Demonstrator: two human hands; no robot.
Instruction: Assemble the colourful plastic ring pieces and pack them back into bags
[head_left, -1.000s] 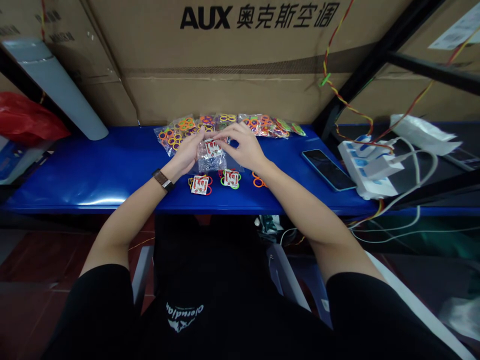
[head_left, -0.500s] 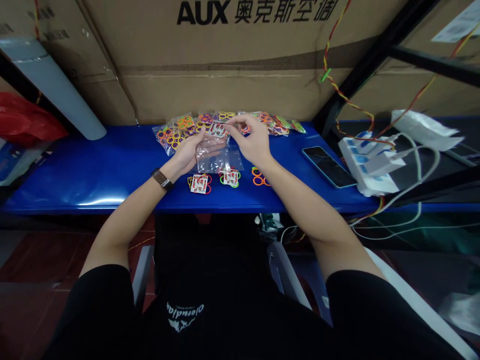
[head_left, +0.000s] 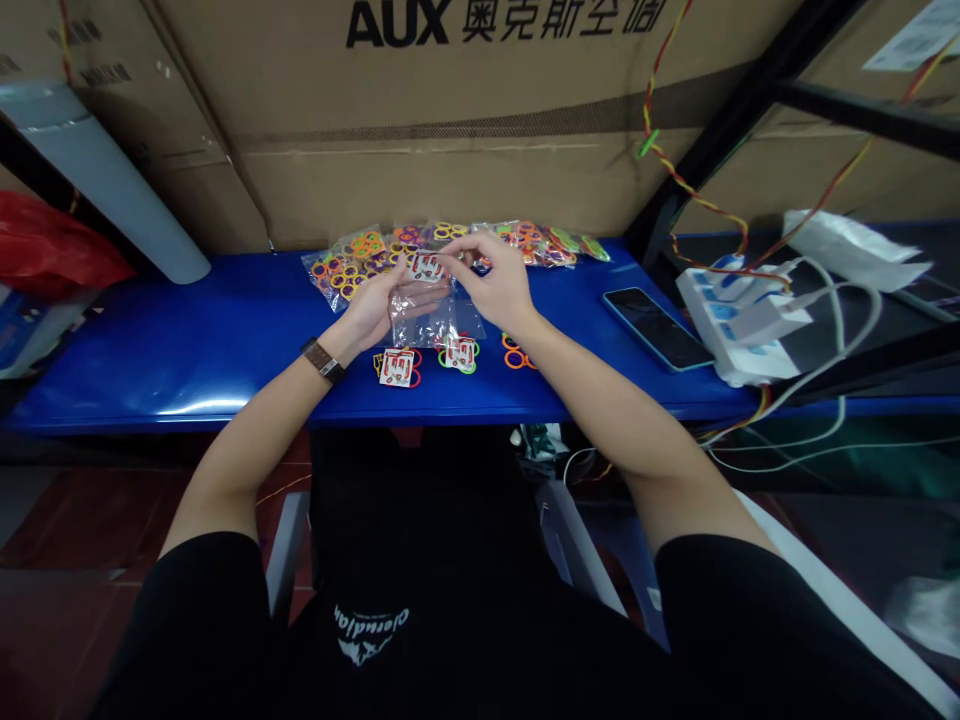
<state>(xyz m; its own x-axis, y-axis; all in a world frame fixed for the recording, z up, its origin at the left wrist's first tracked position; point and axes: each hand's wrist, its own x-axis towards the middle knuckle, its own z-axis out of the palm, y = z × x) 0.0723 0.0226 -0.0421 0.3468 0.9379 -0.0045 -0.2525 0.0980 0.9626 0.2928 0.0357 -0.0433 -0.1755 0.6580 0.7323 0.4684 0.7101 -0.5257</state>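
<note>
Blue workbench (head_left: 187, 390) beneath, hands (head_left: 367, 312) (head_left: 495, 290) still hold clear bag (head_left: 424, 322).

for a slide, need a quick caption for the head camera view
Left hand and right hand hold a clear plastic bag over a blue table.

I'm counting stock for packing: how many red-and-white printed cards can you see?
3. The first card is at the top of the clear plastic bag, between the left hand and right hand. The second and third lie on the blue table. Others could be hidden.

Clear plastic bag (head_left: 424, 322), printed card (head_left: 426, 266) at its top
</note>
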